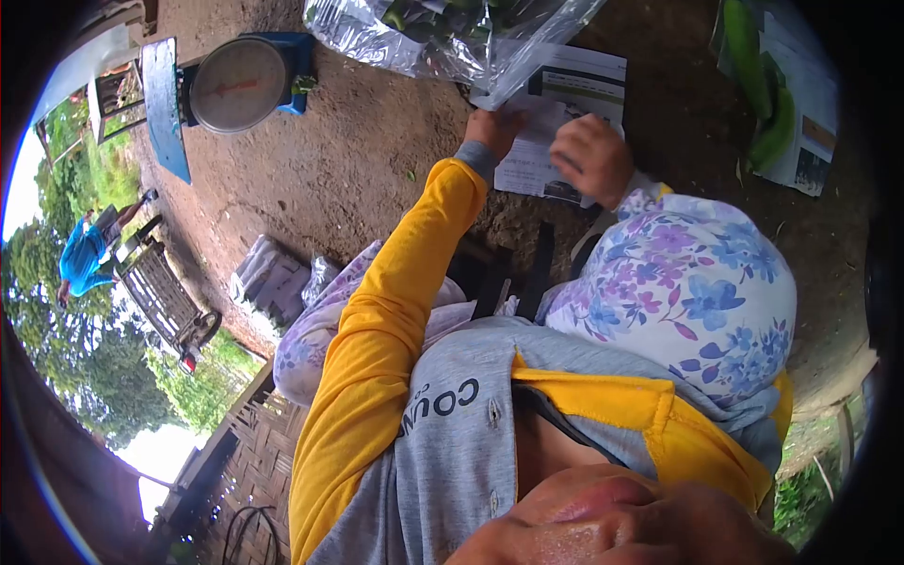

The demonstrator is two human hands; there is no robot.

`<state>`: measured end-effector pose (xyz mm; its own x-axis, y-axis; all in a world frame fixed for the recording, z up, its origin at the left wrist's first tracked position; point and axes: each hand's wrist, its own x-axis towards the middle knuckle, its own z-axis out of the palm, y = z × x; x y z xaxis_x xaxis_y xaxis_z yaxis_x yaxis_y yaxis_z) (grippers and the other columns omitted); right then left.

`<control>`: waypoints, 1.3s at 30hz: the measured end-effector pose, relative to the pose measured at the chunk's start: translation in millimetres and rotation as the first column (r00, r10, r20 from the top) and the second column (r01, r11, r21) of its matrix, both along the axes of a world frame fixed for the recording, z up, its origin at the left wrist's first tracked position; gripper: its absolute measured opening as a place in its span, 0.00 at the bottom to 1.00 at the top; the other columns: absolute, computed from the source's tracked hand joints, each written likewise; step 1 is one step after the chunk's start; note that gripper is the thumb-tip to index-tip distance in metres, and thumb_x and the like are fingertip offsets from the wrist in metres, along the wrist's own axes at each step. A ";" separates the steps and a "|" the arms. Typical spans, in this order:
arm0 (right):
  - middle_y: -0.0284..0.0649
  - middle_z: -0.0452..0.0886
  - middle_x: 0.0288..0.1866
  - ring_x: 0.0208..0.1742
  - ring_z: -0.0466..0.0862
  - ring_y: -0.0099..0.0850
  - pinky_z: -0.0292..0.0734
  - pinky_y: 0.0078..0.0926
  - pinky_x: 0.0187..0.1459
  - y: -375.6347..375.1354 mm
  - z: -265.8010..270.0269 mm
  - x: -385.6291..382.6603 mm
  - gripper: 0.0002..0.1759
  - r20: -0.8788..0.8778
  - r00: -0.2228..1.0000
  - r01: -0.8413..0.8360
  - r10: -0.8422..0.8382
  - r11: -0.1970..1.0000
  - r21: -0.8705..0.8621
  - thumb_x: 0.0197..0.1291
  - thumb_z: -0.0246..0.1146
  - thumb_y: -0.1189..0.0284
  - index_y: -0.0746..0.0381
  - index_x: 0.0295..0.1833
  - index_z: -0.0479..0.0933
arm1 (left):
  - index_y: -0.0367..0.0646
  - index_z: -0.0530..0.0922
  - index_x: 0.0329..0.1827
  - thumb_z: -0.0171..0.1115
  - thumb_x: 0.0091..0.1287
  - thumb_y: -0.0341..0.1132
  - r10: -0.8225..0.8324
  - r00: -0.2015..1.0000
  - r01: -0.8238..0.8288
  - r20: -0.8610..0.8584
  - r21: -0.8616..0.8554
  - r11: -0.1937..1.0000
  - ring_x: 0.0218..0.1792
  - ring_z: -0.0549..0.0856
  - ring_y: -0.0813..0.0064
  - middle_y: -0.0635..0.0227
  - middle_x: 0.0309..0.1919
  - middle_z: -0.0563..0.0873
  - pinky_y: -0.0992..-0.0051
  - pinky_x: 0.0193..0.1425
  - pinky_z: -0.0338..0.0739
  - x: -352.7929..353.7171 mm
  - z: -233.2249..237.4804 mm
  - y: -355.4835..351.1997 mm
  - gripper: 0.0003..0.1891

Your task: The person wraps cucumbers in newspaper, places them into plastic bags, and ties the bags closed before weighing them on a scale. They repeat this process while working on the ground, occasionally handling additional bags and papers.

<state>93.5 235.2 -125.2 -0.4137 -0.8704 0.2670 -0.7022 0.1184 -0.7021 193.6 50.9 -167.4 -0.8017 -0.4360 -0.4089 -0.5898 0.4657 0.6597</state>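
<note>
My left hand (493,132) is closed at the lower corner of a clear plastic bag (527,77), fingers pinched on the plastic just above a printed sheet. Dark green produce (424,21) fills the bag, its kind blurred by the shiny film. Close by on the right, my right hand (593,158) hovers over the printed paper (541,155), fingers loosely curled and smeared by motion. Whether it holds anything does not show. The paper lies on the dirt ground in front of my knees, partly covered by the bag and both hands.
A blue dial scale (240,83) stands at the upper left. Long green vegetables (774,113) rest on another printed sheet (810,132) at the upper right. Plastic-wrapped packs (273,282) lie by my left knee. Farther left, a person in blue (85,250) is beside a wooden bench (165,292).
</note>
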 end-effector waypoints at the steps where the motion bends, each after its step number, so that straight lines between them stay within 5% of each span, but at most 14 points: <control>1: 0.34 0.73 0.43 0.44 0.73 0.37 0.71 0.35 0.44 -3.4 -2.8 7.8 0.17 -0.015 1.000 -0.024 0.025 0.999 0.043 0.39 0.66 0.75 0.56 0.39 0.74 | 0.40 0.75 0.48 0.62 0.55 0.44 0.006 0.998 -0.007 -0.055 -0.010 1.000 0.43 0.81 0.56 0.53 0.39 0.82 0.65 0.46 0.74 -2.3 -5.1 0.1 0.22; 4: 0.36 0.69 0.52 0.53 0.70 0.39 0.69 0.38 0.50 0.6 -49.1 19.9 0.23 -0.107 0.994 0.045 -0.028 0.985 0.164 0.37 0.67 0.74 0.57 0.44 0.73 | 0.36 0.74 0.49 0.64 0.54 0.44 0.193 0.980 -0.191 -0.057 0.031 0.981 0.42 0.82 0.62 0.54 0.41 0.82 0.68 0.45 0.74 -1.1 -7.5 7.1 0.24; 5: 0.36 0.68 0.53 0.54 0.70 0.39 0.69 0.37 0.51 1.3 -57.8 13.5 0.24 -0.139 0.990 0.051 -0.028 0.984 0.169 0.36 0.68 0.74 0.57 0.45 0.73 | 0.34 0.73 0.47 0.68 0.52 0.44 0.353 0.889 -0.303 -0.290 0.205 0.931 0.38 0.81 0.69 0.60 0.39 0.82 0.72 0.42 0.74 12.5 -52.4 6.0 0.26; 9: 0.39 0.71 0.52 0.55 0.72 0.41 0.69 0.35 0.52 -11.8 -51.3 -12.8 0.26 0.115 0.986 0.083 -0.119 0.957 0.277 0.37 0.68 0.73 0.59 0.48 0.72 | 0.41 0.71 0.47 0.66 0.52 0.54 0.724 0.644 -0.756 0.245 0.343 0.557 0.39 0.76 0.75 0.70 0.35 0.77 0.73 0.41 0.71 41.9 -52.6 32.9 0.28; 11: 0.42 0.74 0.49 0.51 0.75 0.40 0.70 0.32 0.51 -8.9 -57.0 -20.6 0.26 0.425 0.901 0.003 -0.079 0.984 0.177 0.41 0.67 0.72 0.61 0.50 0.72 | 0.46 0.67 0.56 0.59 0.59 0.52 0.630 0.637 -0.692 0.444 0.690 0.213 0.47 0.74 0.74 0.70 0.46 0.75 0.68 0.50 0.66 26.7 -15.9 52.1 0.27; 14: 0.48 0.79 0.44 0.44 0.80 0.36 0.72 0.28 0.48 7.4 -85.0 1.3 0.26 0.859 0.501 -0.002 -0.102 0.993 0.119 0.48 0.66 0.68 0.65 0.54 0.71 | 0.43 0.67 0.55 0.57 0.62 0.46 0.633 0.712 -0.434 0.304 0.899 0.057 0.48 0.76 0.70 0.68 0.45 0.77 0.69 0.52 0.68 3.4 3.8 64.4 0.22; 17: 0.46 0.78 0.48 0.49 0.77 0.33 0.70 0.27 0.51 28.4 -66.4 0.1 0.23 0.848 0.479 0.022 -0.225 0.969 0.245 0.52 0.63 0.66 0.69 0.52 0.73 | 0.41 0.69 0.52 0.59 0.61 0.42 0.637 0.715 -0.389 0.288 0.921 0.021 0.44 0.78 0.69 0.66 0.42 0.78 0.68 0.49 0.72 -13.1 10.6 72.5 0.20; 19: 0.44 0.74 0.53 0.57 0.72 0.33 0.66 0.29 0.56 43.5 -45.2 -13.2 0.26 0.396 0.865 0.285 -0.308 0.951 0.116 0.52 0.63 0.66 0.67 0.55 0.70 | 0.40 0.69 0.50 0.59 0.61 0.40 0.621 0.730 -0.396 0.287 0.917 0.042 0.42 0.79 0.69 0.65 0.40 0.78 0.67 0.48 0.74 -25.4 11.7 81.4 0.19; 22: 0.43 0.71 0.55 0.62 0.66 0.32 0.61 0.30 0.59 61.0 -36.7 -23.9 0.31 0.785 0.530 0.509 -0.323 0.861 0.010 0.51 0.65 0.67 0.63 0.60 0.64 | 0.40 0.69 0.49 0.59 0.61 0.40 0.613 0.768 -0.352 0.189 0.923 0.157 0.41 0.80 0.69 0.64 0.38 0.79 0.67 0.47 0.75 -48.0 25.7 99.6 0.18; 25: 0.42 0.73 0.53 0.58 0.70 0.32 0.63 0.29 0.58 66.6 -4.4 -10.9 0.37 0.746 0.625 0.269 -0.229 0.961 0.069 0.49 0.66 0.70 0.62 0.64 0.58 | 0.39 0.67 0.52 0.61 0.59 0.40 0.536 0.844 -0.312 -0.013 0.801 0.511 0.42 0.79 0.66 0.62 0.40 0.79 0.66 0.48 0.73 -70.8 35.4 108.6 0.22; 27: 0.40 0.73 0.50 0.52 0.73 0.29 0.68 0.26 0.52 68.5 -6.2 -11.0 0.36 0.808 0.518 0.375 -0.280 0.924 0.080 0.49 0.66 0.72 0.63 0.64 0.59 | 0.38 0.65 0.56 0.64 0.56 0.40 0.370 0.923 -0.247 -0.105 0.575 0.780 0.46 0.77 0.63 0.60 0.43 0.77 0.63 0.53 0.70 -80.9 64.3 102.9 0.28; 29: 0.37 0.75 0.43 0.40 0.77 0.24 0.73 0.19 0.40 74.8 -15.5 -19.4 0.33 0.900 0.271 0.492 -0.342 0.853 0.176 0.49 0.64 0.75 0.63 0.62 0.62 | 0.40 0.61 0.61 0.67 0.50 0.39 0.014 0.901 -0.047 -0.433 -0.066 0.997 0.52 0.73 0.60 0.57 0.49 0.74 0.59 0.57 0.64 -72.0 90.1 83.6 0.36; 33: 0.36 0.76 0.39 0.36 0.75 0.20 0.72 0.18 0.37 71.7 -5.0 -36.4 0.31 0.948 0.148 0.536 -0.284 0.828 0.164 0.47 0.62 0.79 0.64 0.60 0.64 | 0.47 0.53 0.67 0.71 0.39 0.38 -0.299 0.922 -0.001 -0.246 -0.774 0.633 0.61 0.64 0.56 0.56 0.60 0.66 0.53 0.64 0.50 -62.7 84.0 36.2 0.49; 39: 0.39 0.74 0.45 0.42 0.75 0.24 0.70 0.22 0.46 43.4 -7.2 -42.1 0.34 0.847 0.486 0.270 -0.215 0.959 0.088 0.44 0.64 0.72 0.66 0.60 0.64 | 0.38 0.75 0.48 0.63 0.49 0.32 0.029 0.929 -0.170 -0.368 -0.356 0.919 0.39 0.81 0.64 0.57 0.36 0.82 0.69 0.45 0.73 -97.7 77.4 -36.7 0.21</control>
